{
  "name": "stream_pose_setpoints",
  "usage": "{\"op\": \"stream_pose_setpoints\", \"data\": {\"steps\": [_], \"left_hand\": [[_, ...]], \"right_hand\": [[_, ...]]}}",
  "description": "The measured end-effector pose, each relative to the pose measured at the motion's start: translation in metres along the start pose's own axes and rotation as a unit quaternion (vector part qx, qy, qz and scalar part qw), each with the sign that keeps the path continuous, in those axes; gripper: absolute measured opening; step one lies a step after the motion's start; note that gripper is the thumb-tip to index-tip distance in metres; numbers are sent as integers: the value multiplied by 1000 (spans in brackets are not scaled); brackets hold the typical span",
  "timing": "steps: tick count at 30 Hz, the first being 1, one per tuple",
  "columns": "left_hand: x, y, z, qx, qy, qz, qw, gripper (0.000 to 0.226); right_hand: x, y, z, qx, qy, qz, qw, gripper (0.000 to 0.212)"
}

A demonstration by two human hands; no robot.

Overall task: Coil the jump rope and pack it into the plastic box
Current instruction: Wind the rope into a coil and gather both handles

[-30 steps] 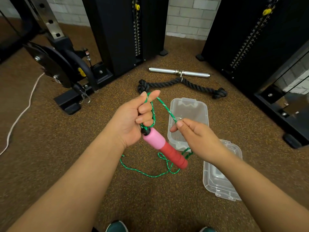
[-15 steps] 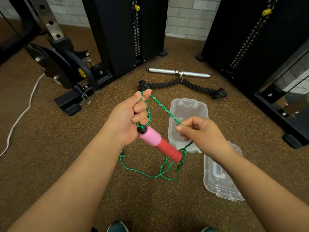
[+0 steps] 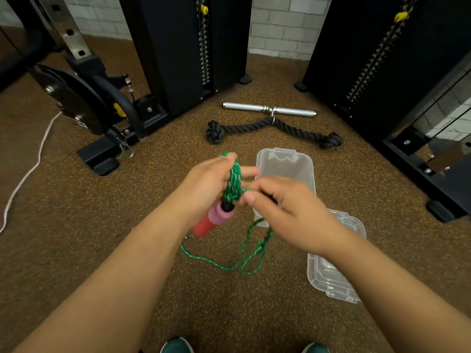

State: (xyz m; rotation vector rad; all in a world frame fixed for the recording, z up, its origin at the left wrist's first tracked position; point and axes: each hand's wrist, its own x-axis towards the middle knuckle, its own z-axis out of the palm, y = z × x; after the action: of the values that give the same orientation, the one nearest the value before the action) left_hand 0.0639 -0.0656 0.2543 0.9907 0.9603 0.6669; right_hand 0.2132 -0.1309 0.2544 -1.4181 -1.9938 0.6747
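My left hand (image 3: 206, 184) grips the green jump rope (image 3: 234, 183), with several loops wound around its fingers. The rope's pink and red handle (image 3: 212, 221) hangs down from that hand. My right hand (image 3: 288, 212) pinches the rope strand right beside the loops, and is blurred by motion. The loose rest of the rope (image 3: 251, 253) trails down to the floor below both hands. The clear plastic box (image 3: 288, 166) sits open on the floor just beyond my hands. Its clear lid (image 3: 331, 276) lies to the right, partly under my right forearm.
A black thick rope attachment (image 3: 270, 128) and a chrome bar handle (image 3: 269, 109) lie on the floor beyond the box. Black weight-stack machines (image 3: 188, 47) stand at the back left and right. A white cord (image 3: 28, 171) runs along the floor at far left. My shoes (image 3: 175, 346) show at the bottom.
More rope is now wound on my left hand. My right hand has moved left, close to the loops. The handle has swung to hang down and to the left.
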Motion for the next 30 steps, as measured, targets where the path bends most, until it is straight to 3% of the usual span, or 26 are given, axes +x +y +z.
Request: {"op": "stream_pose_setpoints", "data": {"steps": [2,7,10,17,21,24,30], "left_hand": [[-2,-1,-2,87,-30,-17,996,37],[-12,6,4,187,-225,-61,954,38],[-13,5,5,192,-259,-63,944,48],[-6,2,2,48,-189,-43,980,26],[-4,4,3,-15,-179,-38,983,25],[-1,3,3,-109,-128,-17,986,25],[2,4,-2,-168,-54,8,984,37]], "right_hand": [[1,3,-11,68,28,44,996,17],[1,13,-24,80,59,86,991,25],[1,19,-22,105,83,112,985,34],[4,30,-16,204,41,129,970,28],[2,37,-12,190,66,172,964,33],[1,41,-4,178,66,199,961,36],[-5,39,20,126,-49,192,972,27]]}}
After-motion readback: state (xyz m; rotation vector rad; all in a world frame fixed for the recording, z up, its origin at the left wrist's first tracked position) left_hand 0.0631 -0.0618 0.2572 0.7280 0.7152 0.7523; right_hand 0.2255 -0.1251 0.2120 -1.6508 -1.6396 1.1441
